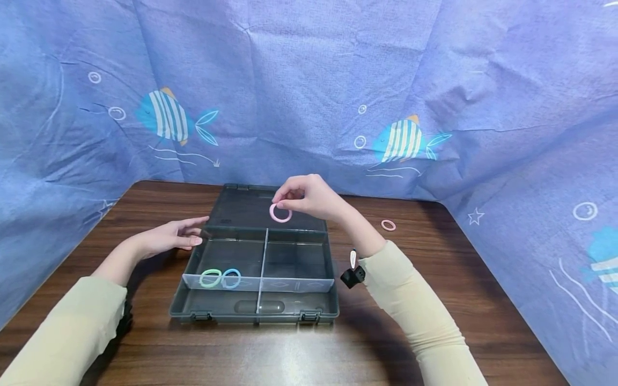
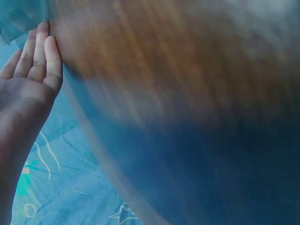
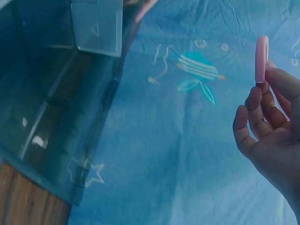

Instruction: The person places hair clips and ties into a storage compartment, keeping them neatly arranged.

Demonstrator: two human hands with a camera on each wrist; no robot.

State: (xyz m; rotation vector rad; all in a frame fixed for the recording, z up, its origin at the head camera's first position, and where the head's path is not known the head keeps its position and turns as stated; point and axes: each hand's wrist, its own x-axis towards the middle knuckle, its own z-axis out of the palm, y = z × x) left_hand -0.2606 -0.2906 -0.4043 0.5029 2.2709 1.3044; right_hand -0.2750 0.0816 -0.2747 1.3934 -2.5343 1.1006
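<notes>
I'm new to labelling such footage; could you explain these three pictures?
No machine here, just a person working bare-handed. The wide picture is from a head-worn camera; the two closer ones are from cameras on the left and right wrists. On the brown table sits an open box with dividers, holding a green ring and a blue ring. Right of it lie a loose pink ring and possibly a hair clip. The right hand pinches another pink ring above the box; the left hand is at the box's left edge.

A creased blue cloth [image 1: 309,80] hangs behind the brown wooden table [image 1: 439,257], showing 2 striped fish [image 1: 166,117] (a 3rd fish [image 1: 605,265] is cut off).
</notes>
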